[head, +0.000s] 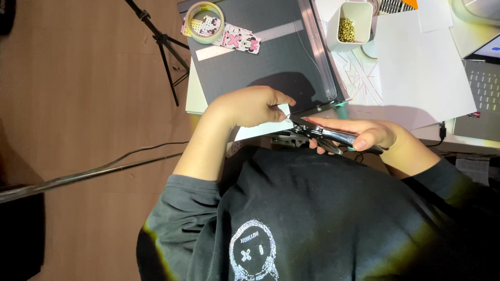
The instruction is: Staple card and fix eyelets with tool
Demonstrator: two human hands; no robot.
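Two hands meet: left hand point(255, 106) pinches a thin white paper piece point(260, 127) at its edge; right hand point(364, 136) fingers curl around metal pliers-like punch point(323, 136), nose beside left fingertips. Paper likely light, floppy; tool rigid.

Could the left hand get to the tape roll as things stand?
Probably not yet: the left hand is pinching a white paper piece at the metal punch pliers. The dark mat toward the tape roll looks unobstructed.

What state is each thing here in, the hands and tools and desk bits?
Left hand: pinching the white paper piece.
Right hand: gripping the metal punch pliers.
Metal punch pliers: tip at the paper's edge.
Tape roll: lying flat on the cutting mat.
White container: open, holding gold bits.
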